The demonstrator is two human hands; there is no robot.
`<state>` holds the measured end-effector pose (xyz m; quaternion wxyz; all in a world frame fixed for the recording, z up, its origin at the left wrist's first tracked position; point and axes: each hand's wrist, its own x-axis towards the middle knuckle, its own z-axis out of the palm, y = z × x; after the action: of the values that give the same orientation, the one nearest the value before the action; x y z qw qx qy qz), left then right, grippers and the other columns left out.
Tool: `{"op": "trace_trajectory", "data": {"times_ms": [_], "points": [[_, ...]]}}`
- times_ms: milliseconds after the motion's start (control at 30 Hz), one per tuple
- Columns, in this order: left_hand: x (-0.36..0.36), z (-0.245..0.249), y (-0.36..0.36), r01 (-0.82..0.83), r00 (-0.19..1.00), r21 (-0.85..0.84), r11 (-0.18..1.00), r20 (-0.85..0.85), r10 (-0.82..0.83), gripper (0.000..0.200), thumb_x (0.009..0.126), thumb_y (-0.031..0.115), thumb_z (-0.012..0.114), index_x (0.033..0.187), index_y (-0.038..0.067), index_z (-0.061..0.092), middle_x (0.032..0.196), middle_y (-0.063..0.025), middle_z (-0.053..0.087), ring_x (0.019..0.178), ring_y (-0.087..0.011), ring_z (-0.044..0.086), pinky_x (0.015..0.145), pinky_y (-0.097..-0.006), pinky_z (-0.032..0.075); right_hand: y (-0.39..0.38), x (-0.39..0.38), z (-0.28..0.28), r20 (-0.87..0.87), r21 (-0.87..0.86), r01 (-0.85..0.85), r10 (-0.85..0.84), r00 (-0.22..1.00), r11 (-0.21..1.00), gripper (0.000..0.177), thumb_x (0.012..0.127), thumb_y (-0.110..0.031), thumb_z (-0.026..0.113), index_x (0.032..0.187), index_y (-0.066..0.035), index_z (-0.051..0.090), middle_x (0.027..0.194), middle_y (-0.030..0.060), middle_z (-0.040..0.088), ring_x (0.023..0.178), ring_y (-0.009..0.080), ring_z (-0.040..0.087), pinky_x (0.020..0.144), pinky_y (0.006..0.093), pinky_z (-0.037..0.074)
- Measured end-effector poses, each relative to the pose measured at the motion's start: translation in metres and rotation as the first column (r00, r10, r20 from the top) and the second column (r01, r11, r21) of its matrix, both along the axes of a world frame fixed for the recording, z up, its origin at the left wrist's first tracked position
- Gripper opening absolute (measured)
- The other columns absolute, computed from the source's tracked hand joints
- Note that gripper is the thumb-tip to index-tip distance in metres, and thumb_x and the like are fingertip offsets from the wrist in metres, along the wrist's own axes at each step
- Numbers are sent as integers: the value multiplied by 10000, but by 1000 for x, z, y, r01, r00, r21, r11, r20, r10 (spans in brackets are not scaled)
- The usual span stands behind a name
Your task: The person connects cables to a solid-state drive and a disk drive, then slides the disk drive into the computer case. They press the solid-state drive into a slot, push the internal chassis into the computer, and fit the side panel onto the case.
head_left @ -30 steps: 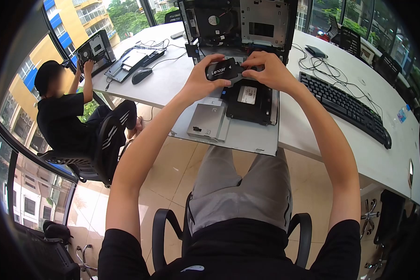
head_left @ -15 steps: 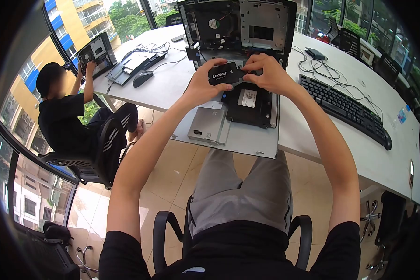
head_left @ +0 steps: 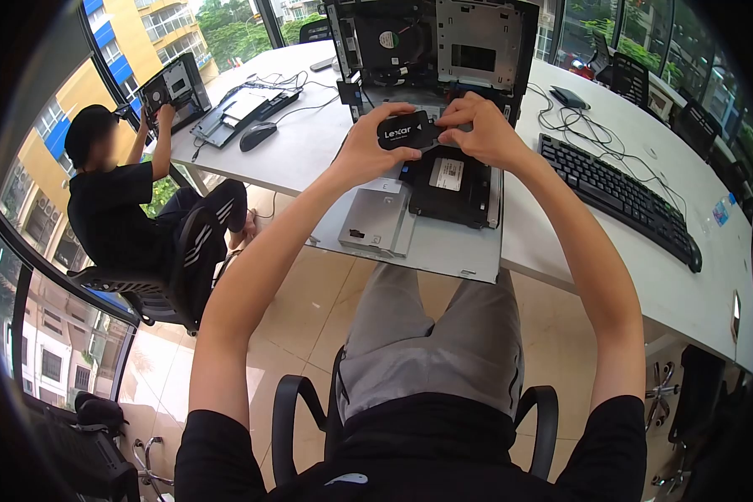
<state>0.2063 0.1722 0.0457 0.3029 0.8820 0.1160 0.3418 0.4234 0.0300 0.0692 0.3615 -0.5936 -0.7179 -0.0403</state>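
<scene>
A black drive labelled Lexar (head_left: 403,131) is held between my two hands, label facing up at me. My left hand (head_left: 370,149) grips its left end, thumb below and fingers above. At the drive's right end my right hand (head_left: 481,132) is closed in a pinch; what lies between those fingertips is too small to make out. Below the hands sits a black optical drive with a white label (head_left: 447,173), beside a silver metal bracket (head_left: 374,219). Behind them stands the opened computer chassis (head_left: 477,46), its inner panel upright.
A black keyboard (head_left: 619,197) and tangled cables lie to the right, with a small black box (head_left: 569,97) behind. A mouse (head_left: 258,135) and disassembled panels (head_left: 247,109) are on the left. A seated person (head_left: 121,201) handles another opened computer (head_left: 176,92) at far left.
The whole view has shifted very slightly. Both hands keep nearly the same hold around the Lexar drive.
</scene>
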Motion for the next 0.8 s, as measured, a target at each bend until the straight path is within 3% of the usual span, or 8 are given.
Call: {"op": "trace_trajectory", "data": {"times_ms": [100,200,300,400,500,600,800], "points": [[-1,1,-4,11,1000,-12,1000,0,-11,735,790,144,942,1441,74,608,1392,-106,676,1294,-230,638,1131,-354,494,1,-2,0,5,4,9,-9,1000,1000,255,854,-100,814,1089,-2,833,1044,86,742,1053,251,602,940,369,500],[0,-3,1,36,999,-53,998,1,-36,740,780,207,938,1440,107,618,1396,-113,674,1360,-288,592,1180,-406,443,2,0,-4,1,-11,10,-10,1000,1000,255,864,-106,823,1098,-4,830,1037,85,743,1036,244,598,916,362,504],[-2,-4,2,-24,1000,27,999,-2,24,738,791,219,931,1448,111,613,1389,-110,678,1367,-310,555,1187,-414,426,0,-4,-7,15,22,29,-29,999,999,270,880,-110,825,1129,-6,819,1058,86,744,1044,242,605,895,361,515],[-4,2,3,-50,999,97,994,3,50,721,815,170,934,1447,79,600,1383,-122,680,1298,-241,648,1129,-362,508,2,-4,-8,11,64,35,-35,999,997,302,896,-111,820,1179,-9,801,1105,82,743,1003,236,633,870,358,528],[-8,5,5,-98,995,133,986,-21,101,723,825,202,933,1453,79,597,1385,-131,684,1317,-252,642,1140,-370,500,0,-6,-3,-165,14,39,-36,986,999,333,908,-99,811,1233,-34,785,1162,75,737,939,212,662,841,335,539],[-10,3,11,-115,993,109,987,-28,118,714,842,238,925,1456,79,598,1386,-141,690,1333,-265,634,1161,-382,480,-1,-3,1,-159,49,65,-57,986,997,382,898,-84,782,1276,-37,759,1171,117,719,889,248,700,861,358,563],[-9,-7,19,-111,993,98,989,-17,114,674,878,281,900,1445,65,608,1397,-156,688,1359,-282,614,1203,-392,428,-7,2,4,-130,170,131,-109,986,977,445,903,-77,780,1345,-71,731,1128,110,720,817,205,691,807,339,552]]}}
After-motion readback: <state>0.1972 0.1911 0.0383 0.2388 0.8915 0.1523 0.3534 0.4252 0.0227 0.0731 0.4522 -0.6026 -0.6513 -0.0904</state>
